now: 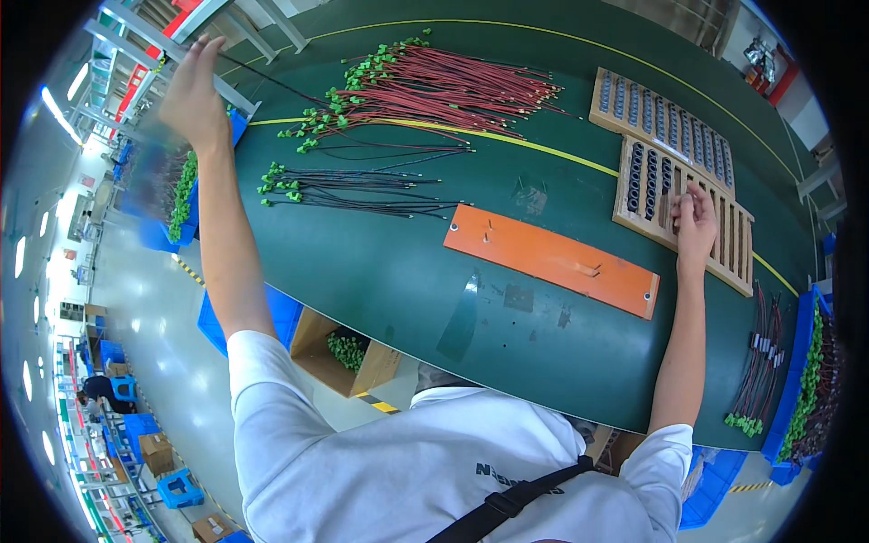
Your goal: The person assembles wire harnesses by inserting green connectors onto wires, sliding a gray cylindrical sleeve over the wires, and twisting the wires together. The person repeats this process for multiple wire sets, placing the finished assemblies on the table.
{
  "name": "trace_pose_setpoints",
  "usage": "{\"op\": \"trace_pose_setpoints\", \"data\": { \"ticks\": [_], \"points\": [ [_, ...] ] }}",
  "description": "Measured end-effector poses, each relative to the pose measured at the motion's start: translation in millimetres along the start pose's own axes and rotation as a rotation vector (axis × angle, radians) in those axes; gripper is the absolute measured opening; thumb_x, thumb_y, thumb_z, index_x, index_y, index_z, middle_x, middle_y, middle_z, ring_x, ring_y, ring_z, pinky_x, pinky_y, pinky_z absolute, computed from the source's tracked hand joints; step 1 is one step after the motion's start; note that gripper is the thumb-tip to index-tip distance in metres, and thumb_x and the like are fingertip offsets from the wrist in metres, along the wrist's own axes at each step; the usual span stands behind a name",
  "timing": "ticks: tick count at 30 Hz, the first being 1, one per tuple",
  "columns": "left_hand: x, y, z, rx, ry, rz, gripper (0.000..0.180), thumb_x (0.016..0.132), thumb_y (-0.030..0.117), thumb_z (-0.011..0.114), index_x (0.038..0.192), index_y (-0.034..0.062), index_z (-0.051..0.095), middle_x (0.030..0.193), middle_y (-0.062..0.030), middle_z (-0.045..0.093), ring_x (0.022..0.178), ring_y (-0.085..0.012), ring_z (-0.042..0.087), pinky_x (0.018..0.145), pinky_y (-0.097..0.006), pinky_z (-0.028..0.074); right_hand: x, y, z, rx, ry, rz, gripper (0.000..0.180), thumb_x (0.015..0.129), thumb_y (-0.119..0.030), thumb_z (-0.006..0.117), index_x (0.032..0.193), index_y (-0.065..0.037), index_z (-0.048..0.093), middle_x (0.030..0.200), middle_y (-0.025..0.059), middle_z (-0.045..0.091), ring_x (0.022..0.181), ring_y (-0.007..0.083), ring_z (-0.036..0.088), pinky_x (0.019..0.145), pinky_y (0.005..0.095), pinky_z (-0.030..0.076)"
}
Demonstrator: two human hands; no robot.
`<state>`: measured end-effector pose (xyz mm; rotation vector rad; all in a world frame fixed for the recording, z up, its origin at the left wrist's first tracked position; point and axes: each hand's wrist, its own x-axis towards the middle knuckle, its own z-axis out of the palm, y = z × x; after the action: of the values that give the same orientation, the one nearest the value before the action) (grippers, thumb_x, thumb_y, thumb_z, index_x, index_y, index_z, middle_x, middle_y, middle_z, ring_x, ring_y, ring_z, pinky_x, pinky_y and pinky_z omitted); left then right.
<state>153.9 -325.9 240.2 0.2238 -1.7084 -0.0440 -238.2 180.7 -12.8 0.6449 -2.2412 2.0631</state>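
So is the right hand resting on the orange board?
No, the right hand is on the wooden tray of slots, apart from the orange board.

wooden slotted trays [681, 172]: two, side by side
orange plate [554, 260]: one
hands: two, left hand [194, 95] and right hand [695, 220]
red wire bundle [434, 86]: one heap, wires too many to count
black wire bundle [358, 190]: one heap
cardboard box [344, 355]: one

A thin black wire [272, 83] is stretching taut above the green table. A slotted wooden tray [735, 237], partly filled with dark cylindrical parts, is lying flat.
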Motion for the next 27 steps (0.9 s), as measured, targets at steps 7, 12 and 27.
{"op": "trace_pose_setpoints", "data": {
  "ticks": [7, 12, 27],
  "points": [
    [-47, 205, 74, -0.375, -0.461, -0.018, 0.014, 0.102, 0.009, 0.061, 0.093, -0.0010, 0.067, 0.092, -0.0046, 0.071, 0.075, -0.0087, 0.061, 0.071, -0.024, 0.051, -37, -30, -15, 0.477, -0.092, 0.062, 0.013, 0.098, -0.004, 0.051, 0.102, -0.002, 0.063, 0.082, -0.0002, 0.056, 0.071, 0.0080, 0.046, 0.064, 0.0226, 0.037],
    [-152, 284, 108, -0.969, -1.045, -0.398, 0.016, 0.101, 0.010, 0.064, 0.104, -0.0026, 0.074, 0.082, -0.0021, 0.060, 0.066, -0.0084, 0.053, 0.060, -0.024, 0.043, -123, -112, 19, 0.301, -0.463, -0.012, 0.027, 0.098, -0.010, 0.067, 0.125, -0.003, 0.069, 0.088, -0.0033, 0.058, 0.075, 0.0060, 0.052, 0.072, 0.0224, 0.046],
    [-251, 321, 126, -1.298, -1.199, -1.242, 0.024, 0.106, 0.020, 0.062, 0.112, -0.0012, 0.071, 0.083, -0.0003, 0.059, 0.062, -0.0043, 0.048, 0.050, -0.021, 0.036, -142, -93, 23, 0.296, -0.348, 0.199, 0.020, 0.103, -0.014, 0.065, 0.112, 0.002, 0.073, 0.092, 0.0044, 0.072, 0.089, 0.0114, 0.069, 0.079, 0.0263, 0.057]
  ]
}}
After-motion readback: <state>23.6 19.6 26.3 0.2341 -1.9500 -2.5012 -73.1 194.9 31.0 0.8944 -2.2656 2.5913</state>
